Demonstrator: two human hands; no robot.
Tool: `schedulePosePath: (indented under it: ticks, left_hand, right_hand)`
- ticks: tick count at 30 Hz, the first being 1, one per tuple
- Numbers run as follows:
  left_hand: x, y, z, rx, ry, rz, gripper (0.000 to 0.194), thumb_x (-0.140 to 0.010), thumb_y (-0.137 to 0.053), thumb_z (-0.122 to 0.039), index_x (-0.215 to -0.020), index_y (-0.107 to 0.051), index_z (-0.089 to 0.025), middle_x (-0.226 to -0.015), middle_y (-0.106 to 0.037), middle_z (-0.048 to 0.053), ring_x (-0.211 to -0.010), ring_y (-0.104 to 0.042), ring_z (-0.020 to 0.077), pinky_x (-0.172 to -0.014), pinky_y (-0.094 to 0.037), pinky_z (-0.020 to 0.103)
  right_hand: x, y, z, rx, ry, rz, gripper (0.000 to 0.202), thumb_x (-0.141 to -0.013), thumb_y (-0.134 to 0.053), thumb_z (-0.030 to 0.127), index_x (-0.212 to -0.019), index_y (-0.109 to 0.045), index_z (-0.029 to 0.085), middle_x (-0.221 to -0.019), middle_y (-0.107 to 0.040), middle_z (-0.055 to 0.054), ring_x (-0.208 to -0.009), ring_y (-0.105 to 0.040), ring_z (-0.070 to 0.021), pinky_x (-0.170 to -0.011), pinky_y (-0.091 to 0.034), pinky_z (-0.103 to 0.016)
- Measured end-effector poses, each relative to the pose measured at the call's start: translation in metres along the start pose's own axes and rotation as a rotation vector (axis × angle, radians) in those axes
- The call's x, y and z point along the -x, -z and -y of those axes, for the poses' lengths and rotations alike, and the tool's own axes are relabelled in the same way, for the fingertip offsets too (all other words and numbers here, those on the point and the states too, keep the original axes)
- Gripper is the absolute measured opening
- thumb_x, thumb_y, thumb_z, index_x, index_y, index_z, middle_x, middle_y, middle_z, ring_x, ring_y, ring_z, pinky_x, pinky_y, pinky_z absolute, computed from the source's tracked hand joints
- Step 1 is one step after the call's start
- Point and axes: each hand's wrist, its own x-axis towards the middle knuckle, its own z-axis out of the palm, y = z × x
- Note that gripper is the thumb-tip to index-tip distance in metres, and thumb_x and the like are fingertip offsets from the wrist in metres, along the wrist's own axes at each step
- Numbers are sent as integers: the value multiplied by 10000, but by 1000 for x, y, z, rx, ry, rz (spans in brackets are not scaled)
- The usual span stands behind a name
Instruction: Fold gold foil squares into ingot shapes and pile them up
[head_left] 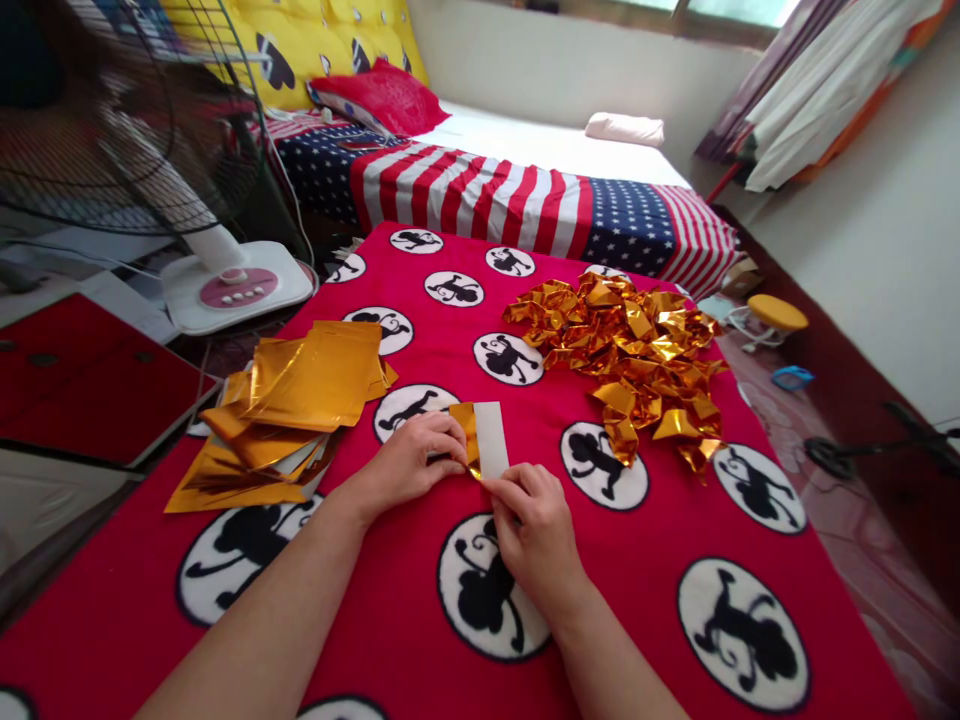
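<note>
Both hands work on one small sheet of gold foil paper (486, 438), its white back facing up, lying on a red blanket (645, 560) with black monkey prints. My left hand (412, 458) presses the sheet's left side, fingers curled over the folded gold edge. My right hand (529, 525) pinches the sheet's lower corner. A stack of flat gold foil sheets (289, 405) lies to the left of my left hand. A heap of folded gold foil pieces (634, 350) sits beyond my right hand, further back.
A standing fan (225, 275) with a white base is at the left. Behind the blanket is a bed with a stars-and-stripes cover (525, 200), a red pillow (390, 95) and yellow cushions. A yellow stool (776, 315) stands on the floor at the right.
</note>
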Motion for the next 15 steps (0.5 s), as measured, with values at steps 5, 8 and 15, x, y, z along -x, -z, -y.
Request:
schedulePosePath:
  ticks: [5, 8, 15]
  left_hand:
    - [-1, 0, 0, -1, 3, 8, 90, -825, -657, -181, -755, -710, -203, -885, -669, 28, -878, -598, 161, -858, -439, 314]
    - [-1, 0, -2, -28, 12, 6, 89, -830, -645, -176, -757, -690, -198, -889, -663, 25, -886, -592, 163, -865, -432, 321]
    - [-2, -4, -6, -120, 60, 17, 63, -823, -639, -173, -763, -643, -192, -927, -641, 31, -927, -578, 184, -885, -439, 354]
  right_hand:
    - [-2, 1, 7, 92, 24, 22, 194, -909, -483, 142, -855, -656, 212, -819, -556, -51, -791, -466, -194, -723, -345, -349]
    - [-3, 1, 9, 124, 18, 33, 190, -911, -484, 138, -799, -628, 192, -822, -550, -50, -793, -456, -187, -733, -340, -345]
    - [-2, 0, 8, 58, 10, 7, 204, -940, -450, 140, -844, -627, 173, -845, -554, -56, -821, -463, -189, -749, -343, -347]
